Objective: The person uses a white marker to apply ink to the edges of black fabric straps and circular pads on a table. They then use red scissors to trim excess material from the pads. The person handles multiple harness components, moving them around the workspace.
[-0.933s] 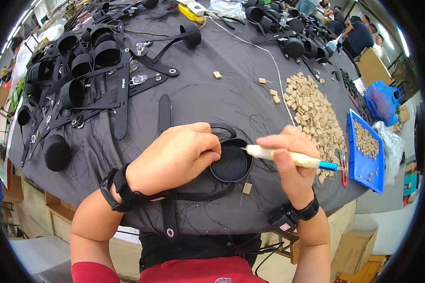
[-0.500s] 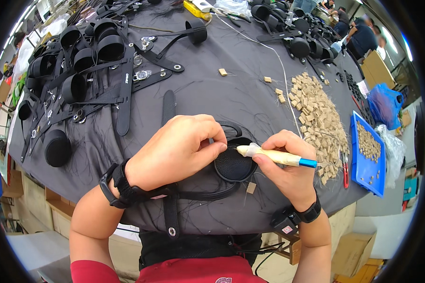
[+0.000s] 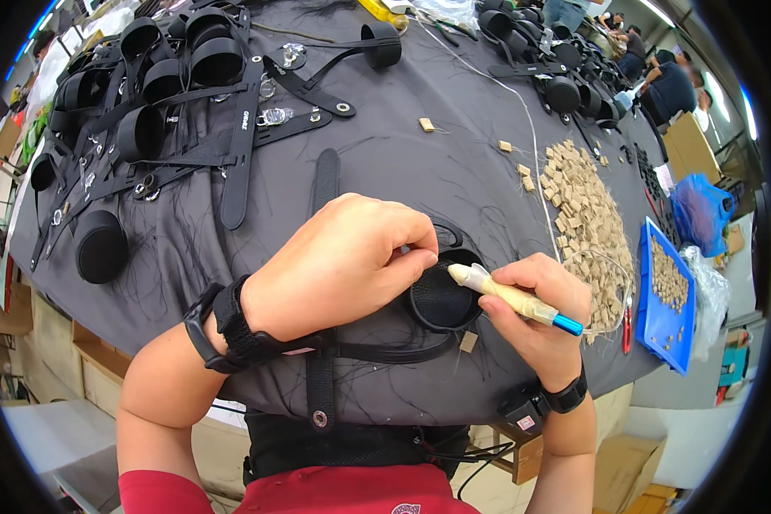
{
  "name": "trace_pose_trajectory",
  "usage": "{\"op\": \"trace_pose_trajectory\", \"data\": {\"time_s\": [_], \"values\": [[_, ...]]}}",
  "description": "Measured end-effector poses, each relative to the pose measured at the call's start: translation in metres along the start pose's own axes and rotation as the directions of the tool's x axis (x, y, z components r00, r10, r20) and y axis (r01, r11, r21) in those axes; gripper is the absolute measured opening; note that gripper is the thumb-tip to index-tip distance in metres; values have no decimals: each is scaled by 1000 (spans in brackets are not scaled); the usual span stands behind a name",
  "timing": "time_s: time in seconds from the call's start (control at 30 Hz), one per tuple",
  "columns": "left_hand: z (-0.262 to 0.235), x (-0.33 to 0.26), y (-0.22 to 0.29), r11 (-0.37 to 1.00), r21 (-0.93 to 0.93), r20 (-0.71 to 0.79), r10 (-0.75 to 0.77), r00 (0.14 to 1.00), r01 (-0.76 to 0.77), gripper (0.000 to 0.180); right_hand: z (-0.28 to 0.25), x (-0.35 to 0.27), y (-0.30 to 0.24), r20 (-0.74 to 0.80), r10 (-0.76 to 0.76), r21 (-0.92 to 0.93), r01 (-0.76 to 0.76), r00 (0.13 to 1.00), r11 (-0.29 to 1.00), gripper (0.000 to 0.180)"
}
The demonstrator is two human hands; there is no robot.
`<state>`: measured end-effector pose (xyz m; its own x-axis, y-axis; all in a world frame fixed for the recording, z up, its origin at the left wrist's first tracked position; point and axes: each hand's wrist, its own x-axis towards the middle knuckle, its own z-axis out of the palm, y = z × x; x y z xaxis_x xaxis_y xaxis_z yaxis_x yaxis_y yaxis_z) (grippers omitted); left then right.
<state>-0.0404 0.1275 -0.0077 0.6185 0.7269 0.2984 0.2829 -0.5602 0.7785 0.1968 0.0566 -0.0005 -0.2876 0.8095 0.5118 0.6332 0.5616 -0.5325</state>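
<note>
A round black leather-like cup (image 3: 441, 301) on a black strap piece (image 3: 321, 387) lies in front of me on the dark cloth. My left hand (image 3: 347, 261) reaches over the strap, thumb and forefinger pinched together at the cup's upper left rim. Whatever sits in that pinch is too small or hidden to make out. In my right hand (image 3: 546, 321) is a pen-shaped tool (image 3: 512, 296) with a cream wrapped body and a blue end. Its tip points left, over the cup's opening, close to my left fingertips. A small tan tag (image 3: 469, 342) lies just below the cup.
Black strap pieces with cups (image 3: 141, 133) crowd the left side; more (image 3: 565, 94) lie at the far right. Right of my hand spreads a heap of small tan tags (image 3: 587, 231), with a white cord (image 3: 535, 146) alongside. A blue tray (image 3: 660, 330) of tags stands at the right edge.
The whole view has shifted, so the cup and both hands appear slightly farther right. The pen-shaped tool slants more, its blue end lower. Both hands keep their grips.
</note>
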Motion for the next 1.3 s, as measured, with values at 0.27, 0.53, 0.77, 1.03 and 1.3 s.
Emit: {"op": "trace_pose_trajectory", "data": {"time_s": [0.27,0.53,0.77,1.03,1.3], "values": [[1,-1,-2,999,23,-23,33,999,-32,6,3,-1,3,2,-33,-24,33,999,999,29],[2,-2,-4,996,25,-58,84,995,-83,6,3,0,1,20,-39,-77,41,999,996,32],[4,-1,-7,995,35,-51,98,994,-97,8,5,-2,3,22,-55,-102,57,998,993,34],[3,-1,-7,996,29,-41,81,996,-79,8,7,-2,2,21,-50,-89,51,999,995,34],[3,-2,-7,996,32,-62,87,994,-85,8,8,-2,3,3,-48,-74,48,999,996,30]]}}
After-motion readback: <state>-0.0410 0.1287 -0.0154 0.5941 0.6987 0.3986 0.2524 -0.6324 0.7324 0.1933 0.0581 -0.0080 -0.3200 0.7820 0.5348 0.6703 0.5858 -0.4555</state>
